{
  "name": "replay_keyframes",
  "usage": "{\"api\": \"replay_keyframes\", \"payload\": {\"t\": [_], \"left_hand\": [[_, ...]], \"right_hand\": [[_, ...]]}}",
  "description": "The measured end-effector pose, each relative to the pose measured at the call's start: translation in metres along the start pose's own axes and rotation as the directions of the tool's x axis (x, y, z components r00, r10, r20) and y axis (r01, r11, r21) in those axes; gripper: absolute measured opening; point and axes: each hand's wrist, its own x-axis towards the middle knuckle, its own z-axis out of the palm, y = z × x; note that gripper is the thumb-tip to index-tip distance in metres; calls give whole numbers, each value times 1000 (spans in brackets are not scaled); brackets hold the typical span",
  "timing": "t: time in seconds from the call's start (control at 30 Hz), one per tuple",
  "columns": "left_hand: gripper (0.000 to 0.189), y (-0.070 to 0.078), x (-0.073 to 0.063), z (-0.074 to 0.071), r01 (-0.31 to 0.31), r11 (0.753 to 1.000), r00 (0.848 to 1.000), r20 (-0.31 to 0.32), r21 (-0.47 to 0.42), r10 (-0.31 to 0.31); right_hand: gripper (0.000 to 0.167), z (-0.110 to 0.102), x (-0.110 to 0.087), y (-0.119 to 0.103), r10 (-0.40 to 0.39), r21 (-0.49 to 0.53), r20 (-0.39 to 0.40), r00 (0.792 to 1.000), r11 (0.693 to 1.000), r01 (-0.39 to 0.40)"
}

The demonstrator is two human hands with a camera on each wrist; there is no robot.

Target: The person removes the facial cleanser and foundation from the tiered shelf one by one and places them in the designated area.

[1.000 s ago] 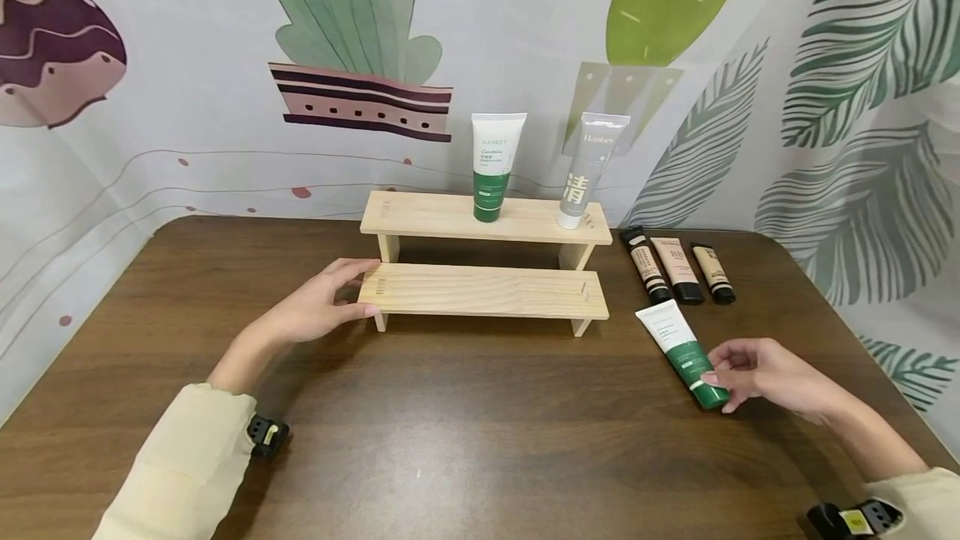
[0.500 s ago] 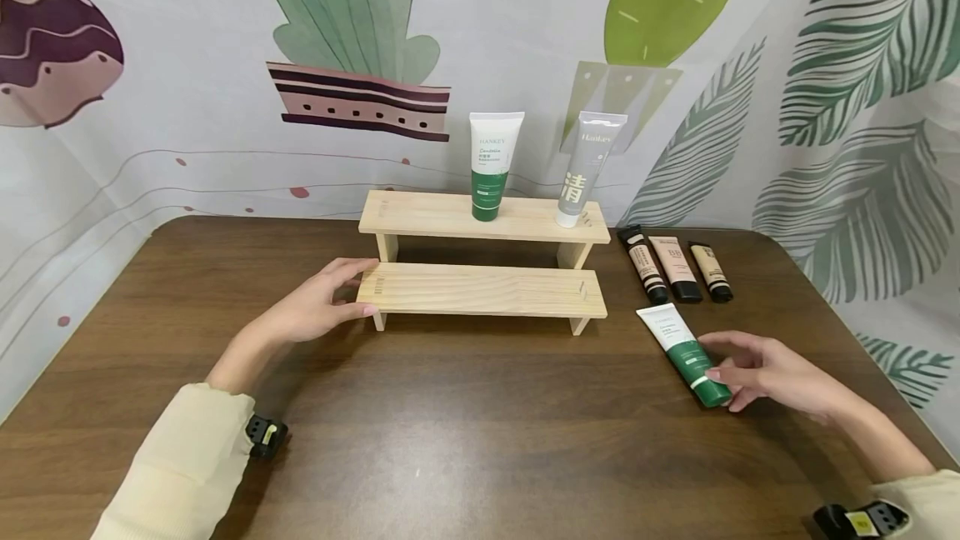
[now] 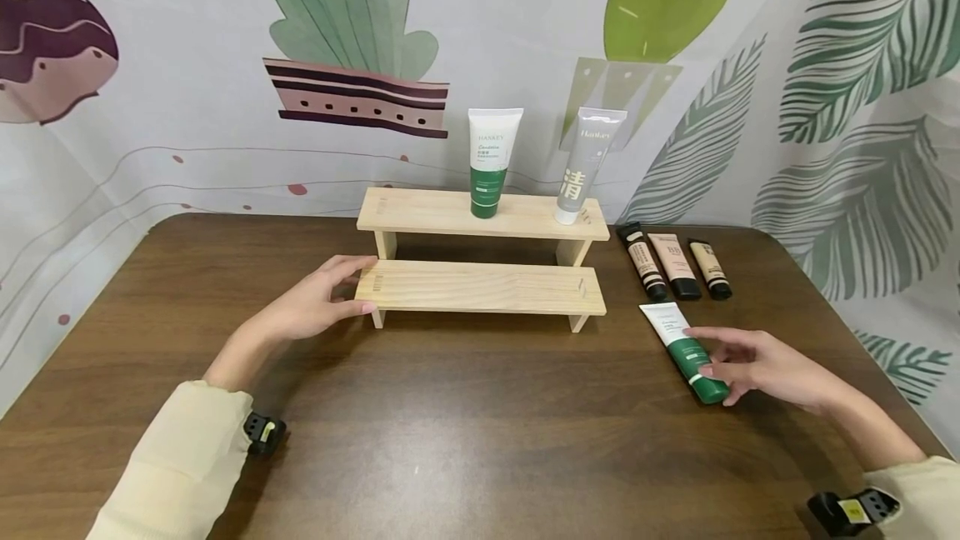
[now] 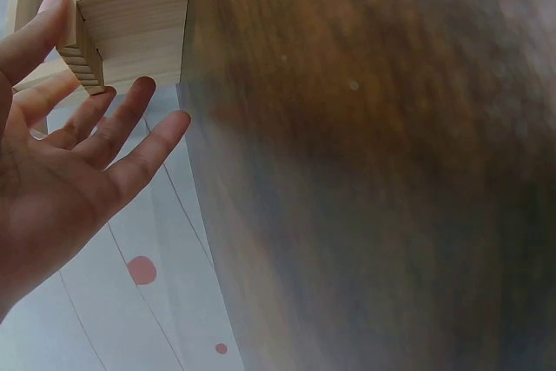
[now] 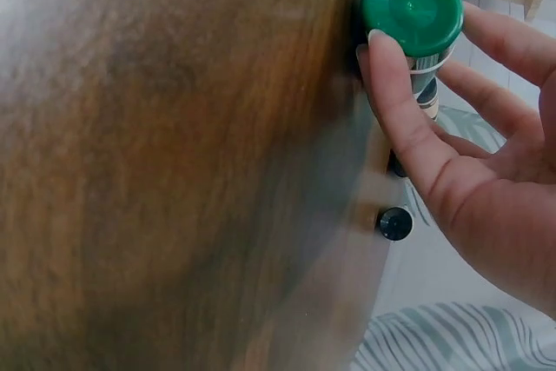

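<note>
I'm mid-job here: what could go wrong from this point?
The green-and-white tube lying on the table might roll or slip, since the right hand touches it without a clearly firm grip.

Its white end lies close to the three smaller tubes, so a forward push could knock them.

The left hand holds the lower shelf's left end; a jolt reaching the upper shelf might topple the grey standing tube.
</note>
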Motion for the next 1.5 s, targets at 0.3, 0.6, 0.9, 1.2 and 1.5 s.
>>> {"api": "replay_keyframes", "payload": {"t": [0.3, 0.6, 0.9, 1.2, 1.5], "left_hand": [[62, -4, 1, 1, 8, 1000, 1000, -1, 25, -8], [61, -4, 2, 2, 4, 999, 1000, -6, 43, -3], [61, -5, 2, 2, 2, 999, 1000, 0, 41, -2], [61, -2, 1, 0, 10, 1000, 1000, 8, -28, -10], [62, -3, 2, 1, 19, 999, 1000, 8, -41, -18]], "right_hand": [[51, 1, 1, -2, 14, 2, -17, 1000, 1000, -14], [51, 1, 1, -2, 35, 20, -28, 999, 999, -34], [49, 1, 1, 0, 35, 39, -32, 999, 999, -34], [48, 0, 0, 1, 30, 15, -27, 999, 999, -29], [46, -7, -1, -3, 1, -47, -22, 1000, 999, -2]]}}
